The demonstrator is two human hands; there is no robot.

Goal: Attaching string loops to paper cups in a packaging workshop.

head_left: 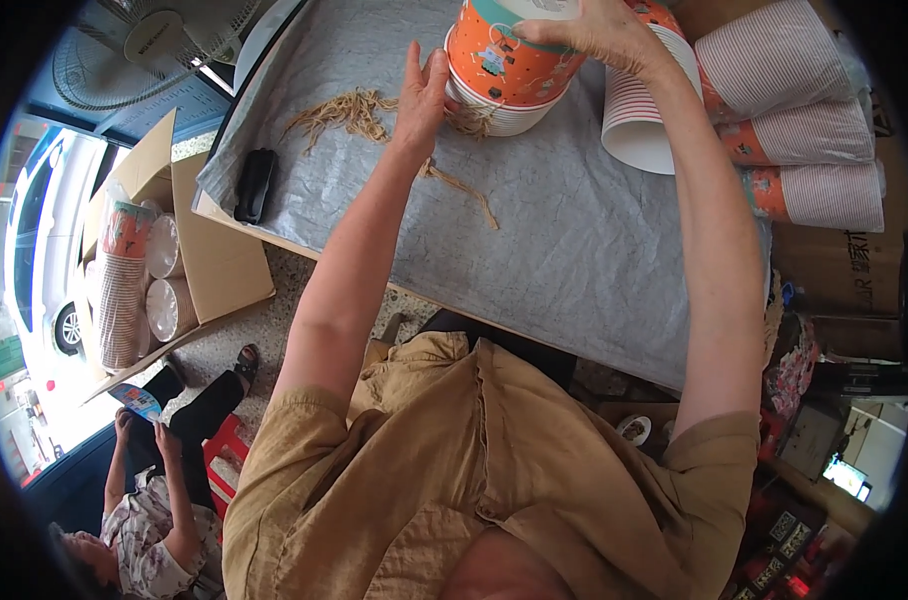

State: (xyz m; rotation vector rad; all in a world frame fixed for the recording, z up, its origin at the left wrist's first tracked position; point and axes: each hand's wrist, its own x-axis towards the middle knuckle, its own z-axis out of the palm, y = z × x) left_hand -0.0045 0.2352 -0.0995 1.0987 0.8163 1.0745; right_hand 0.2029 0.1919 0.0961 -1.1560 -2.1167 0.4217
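Observation:
A short nested stack of orange printed paper buckets (519, 65) is at the far middle of the table, the top one with a teal band and its pale round end uppermost. White rims show at the stack's lower edge. My right hand (614, 38) grips the top bucket, thumb over the teal edge, other fingers partly hidden behind it. Against the stack's left side rests my left hand (424, 95), two fingers stretched upward and apart, the others partly hidden. Tan twine (471, 120) lies by the rims beside that hand. A loose twine bundle (349, 112) is left of it.
Grey cloth (534, 240) covers the table. A black tray-like object (257, 186) sits at its left edge. Plastic-wrapped bucket stacks (774, 60) lie at right, near an unwrapped stack (639, 145). An open carton (214, 240) of wrapped containers and a seated person (164, 500) are at left.

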